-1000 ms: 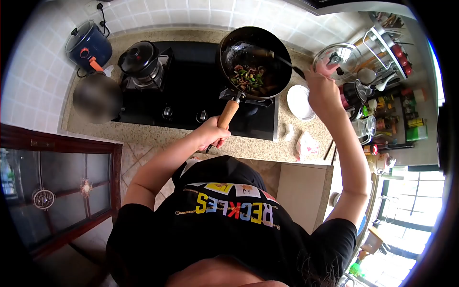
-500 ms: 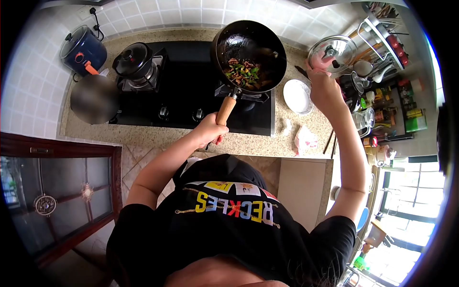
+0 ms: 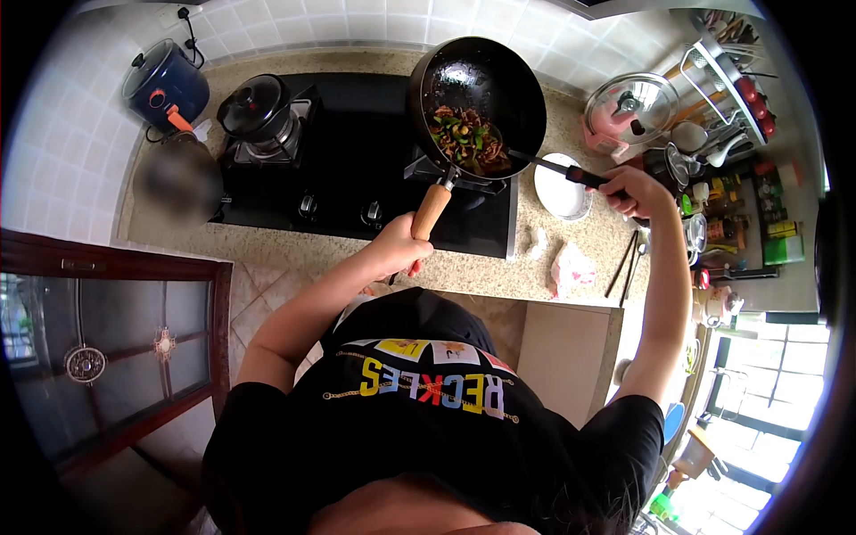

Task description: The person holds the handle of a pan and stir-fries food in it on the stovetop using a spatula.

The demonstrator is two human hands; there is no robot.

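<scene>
My left hand (image 3: 399, 248) is closed around the wooden handle of a dark wok (image 3: 490, 76) at the right side of the stove. Cooked pieces of meat and green vegetables (image 3: 468, 135) lie in the part of the wok nearest the handle. My right hand (image 3: 640, 191) grips the black handle of a spatula (image 3: 584, 176), which reaches left over a white plate (image 3: 560, 198). Its far end is inside the wok at the food's right edge; the blade is hard to make out.
A glass lid (image 3: 655, 94) stands in a pink holder (image 3: 606, 134) behind the plate. A plastic bag (image 3: 572, 269) and chopsticks (image 3: 621, 265) lie near the counter's front edge. A lidded black pot (image 3: 253, 107) occupies the left burner, beside a blue cooker (image 3: 169, 85).
My right hand has left the lid's holder, come down toward me and now holds the spatula, its end in the wok. My left hand still holds the wok handle.
</scene>
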